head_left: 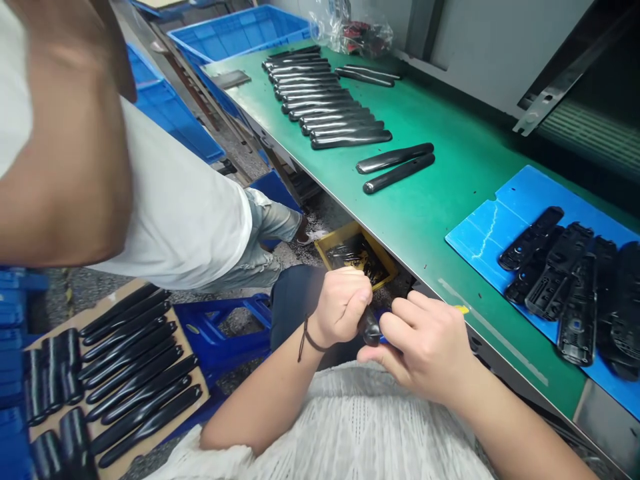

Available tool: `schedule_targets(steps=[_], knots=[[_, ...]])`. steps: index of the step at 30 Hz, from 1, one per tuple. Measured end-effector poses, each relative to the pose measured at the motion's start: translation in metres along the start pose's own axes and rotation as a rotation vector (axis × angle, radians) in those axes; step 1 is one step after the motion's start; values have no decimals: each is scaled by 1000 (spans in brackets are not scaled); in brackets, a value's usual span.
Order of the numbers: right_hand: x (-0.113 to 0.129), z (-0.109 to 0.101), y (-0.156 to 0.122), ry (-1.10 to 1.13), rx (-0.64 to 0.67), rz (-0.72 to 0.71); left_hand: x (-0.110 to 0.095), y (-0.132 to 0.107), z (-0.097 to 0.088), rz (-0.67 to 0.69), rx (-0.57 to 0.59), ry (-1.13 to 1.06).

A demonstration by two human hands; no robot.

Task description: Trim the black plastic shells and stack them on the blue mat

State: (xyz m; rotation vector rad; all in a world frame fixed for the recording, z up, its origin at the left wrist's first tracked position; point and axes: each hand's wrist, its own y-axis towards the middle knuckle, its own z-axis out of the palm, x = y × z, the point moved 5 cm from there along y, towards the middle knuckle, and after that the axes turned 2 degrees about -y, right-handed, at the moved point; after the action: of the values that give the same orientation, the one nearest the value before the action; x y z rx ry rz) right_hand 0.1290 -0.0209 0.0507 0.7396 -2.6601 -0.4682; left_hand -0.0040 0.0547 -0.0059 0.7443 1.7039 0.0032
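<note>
My left hand (345,305) is wrapped round a glossy black plastic shell (370,328), held above my lap; most of its length is hidden in the fist. The rounded end of the shell sticks out toward my right hand (425,340). That hand has curled fingers, with the thumb and forefinger pinching at the protruding end. Beyond the hands, two similar long black shells (397,172) lie on the green table (425,227). A row of several more shells (330,107) stretches farther back along the table.
To the right, ribbed black shell halves (575,280) are heaped on a blue sheet (480,233). A yellow bin (393,267) stands below the table edge. Lower left, black shells (140,373) lie on cardboard (193,417). Another person (175,200) stands close at left, near blue crates (240,33).
</note>
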Motion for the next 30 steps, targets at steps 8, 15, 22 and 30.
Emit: schedule_targets(steps=[8, 15, 22, 30], knots=[[-1, -1, -6, -229, -222, 4, -2, -6, 8, -20, -131, 6], [-6, 5, -8, -306, -286, 34, 1, -18, 21, -285, -114, -32], [-19, 3, -7, -15, -325, 106, 1, -33, 43, -394, 138, -558], [-35, -7, -9, 169, -205, 179, 6, -34, 35, -465, 54, -494]])
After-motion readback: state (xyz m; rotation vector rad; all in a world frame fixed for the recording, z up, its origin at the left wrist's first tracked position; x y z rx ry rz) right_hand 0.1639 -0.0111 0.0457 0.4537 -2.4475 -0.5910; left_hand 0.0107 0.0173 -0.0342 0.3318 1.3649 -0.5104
